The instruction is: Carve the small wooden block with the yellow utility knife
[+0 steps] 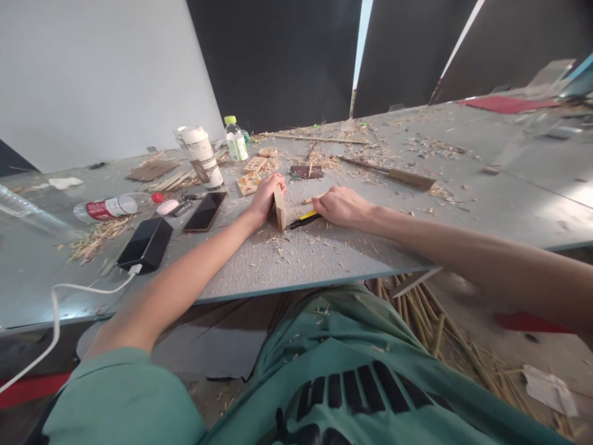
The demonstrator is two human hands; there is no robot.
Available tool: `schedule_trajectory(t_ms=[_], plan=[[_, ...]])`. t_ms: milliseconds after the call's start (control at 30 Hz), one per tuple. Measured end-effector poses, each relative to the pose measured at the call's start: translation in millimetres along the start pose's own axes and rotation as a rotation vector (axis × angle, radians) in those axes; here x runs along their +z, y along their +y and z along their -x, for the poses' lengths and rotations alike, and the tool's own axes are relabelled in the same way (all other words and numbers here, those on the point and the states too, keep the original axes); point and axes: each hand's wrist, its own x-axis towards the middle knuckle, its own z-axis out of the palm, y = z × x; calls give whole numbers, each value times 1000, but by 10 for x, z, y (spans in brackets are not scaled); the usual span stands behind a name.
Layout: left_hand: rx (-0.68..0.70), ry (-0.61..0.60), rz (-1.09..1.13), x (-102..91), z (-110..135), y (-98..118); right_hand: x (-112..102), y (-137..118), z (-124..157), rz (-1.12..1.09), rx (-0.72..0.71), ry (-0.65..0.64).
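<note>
My left hand point(265, 199) is closed around a small flat piece of wood point(280, 213), which stands on edge on the grey table. Just to its right, my right hand point(340, 207) is wrapped round a yellow-and-black utility knife point(303, 220). The knife's dark front end points left, close to the lower end of the wood; whether they touch I cannot tell. A short light wooden stick point(311, 199) shows beside the right hand's fingers. Wood shavings lie around both hands.
To the left are a phone point(206, 212), a black box-shaped device point(145, 245) with a white cable, a lying bottle point(118, 206), a paper cup point(202, 157) and a green-capped bottle point(236, 139). A wooden-handled tool point(410, 179) lies right. Bamboo sticks point(428, 315) are below the table.
</note>
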Motion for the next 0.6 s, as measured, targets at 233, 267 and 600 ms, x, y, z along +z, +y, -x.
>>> schedule_trajectory(t_ms=[233, 267, 600], plan=[[76, 6, -10, -22, -2, -13, 43, 31, 1, -50, 6, 40], [77, 6, -13, -27, -7, -19, 59, 46, 17, -63, 9, 56], [73, -3, -13, -59, -22, -57, 94, 69, 130, -208, -17, 276]])
